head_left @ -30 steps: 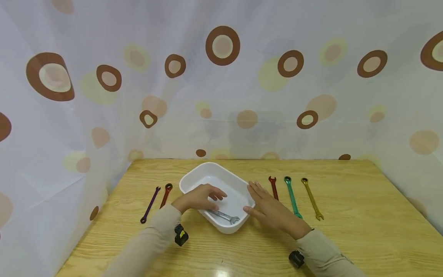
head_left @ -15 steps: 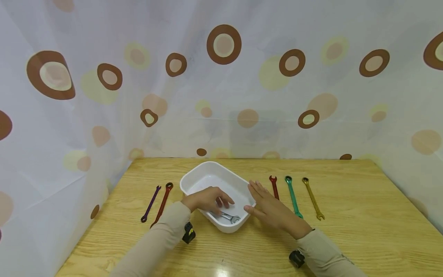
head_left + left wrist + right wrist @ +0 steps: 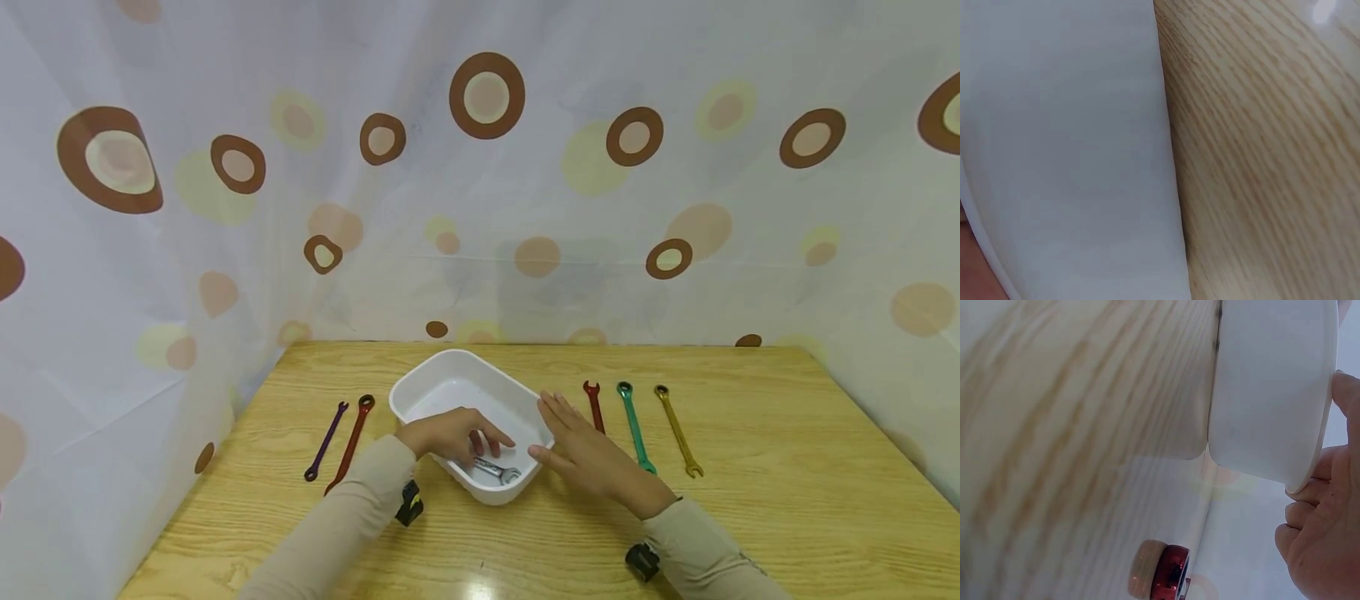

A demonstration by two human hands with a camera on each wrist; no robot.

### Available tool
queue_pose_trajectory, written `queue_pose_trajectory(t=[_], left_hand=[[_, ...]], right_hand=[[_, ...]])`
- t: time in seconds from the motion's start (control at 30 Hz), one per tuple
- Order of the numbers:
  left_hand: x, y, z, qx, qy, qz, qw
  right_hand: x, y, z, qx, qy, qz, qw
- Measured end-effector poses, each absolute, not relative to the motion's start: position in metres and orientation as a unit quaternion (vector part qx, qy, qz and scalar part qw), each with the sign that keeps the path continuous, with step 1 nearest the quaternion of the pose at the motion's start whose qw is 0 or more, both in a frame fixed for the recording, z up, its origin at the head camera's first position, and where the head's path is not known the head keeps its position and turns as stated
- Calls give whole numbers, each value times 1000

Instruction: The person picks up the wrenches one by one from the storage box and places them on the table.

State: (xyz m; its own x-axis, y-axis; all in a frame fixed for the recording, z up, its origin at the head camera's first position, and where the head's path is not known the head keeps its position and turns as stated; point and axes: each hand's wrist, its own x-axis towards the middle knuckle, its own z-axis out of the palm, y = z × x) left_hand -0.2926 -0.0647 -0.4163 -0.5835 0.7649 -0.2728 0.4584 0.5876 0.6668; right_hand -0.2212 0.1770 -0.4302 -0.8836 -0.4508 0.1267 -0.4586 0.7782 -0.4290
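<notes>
A white plastic tub (image 3: 442, 367) stands on the table, turned at a slant. Inside its near end lies a silver wrench (image 3: 510, 476), its jaw end showing and the rest covered by fingers. My left hand (image 3: 453, 433) reaches over the tub's near side and pinches the wrench's handle between thumb and fingers, index finger stretched forward. At the tub's right corner, my right hand (image 3: 588, 458) rests fairly straight fingers and thumb against the rim. The right wrist view shows those fingertips touching the tub's rim (image 3: 1319, 450). In the left wrist view the tub's wall (image 3: 1085, 156) hides most of the hand.
Left of the tub lie a purple wrench (image 3: 327, 442) and a red wrench (image 3: 352, 442). To the right are another red wrench (image 3: 595, 406), a green wrench (image 3: 635, 429) and a gold wrench (image 3: 678, 429). A patterned curtain (image 3: 480, 208) surrounds the wooden table (image 3: 787, 467).
My left hand has moved right and closed its fingers at the silver wrench inside the tub. The right hand stays at the tub's corner.
</notes>
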Motion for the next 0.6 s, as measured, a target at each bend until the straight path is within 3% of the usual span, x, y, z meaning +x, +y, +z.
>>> queue_pose_trajectory(t=[0.6], left_hand=[[-294, -60, -417, 385, 853, 210, 283]], right_hand=[[-221, 177, -429, 244, -942, 228, 8]])
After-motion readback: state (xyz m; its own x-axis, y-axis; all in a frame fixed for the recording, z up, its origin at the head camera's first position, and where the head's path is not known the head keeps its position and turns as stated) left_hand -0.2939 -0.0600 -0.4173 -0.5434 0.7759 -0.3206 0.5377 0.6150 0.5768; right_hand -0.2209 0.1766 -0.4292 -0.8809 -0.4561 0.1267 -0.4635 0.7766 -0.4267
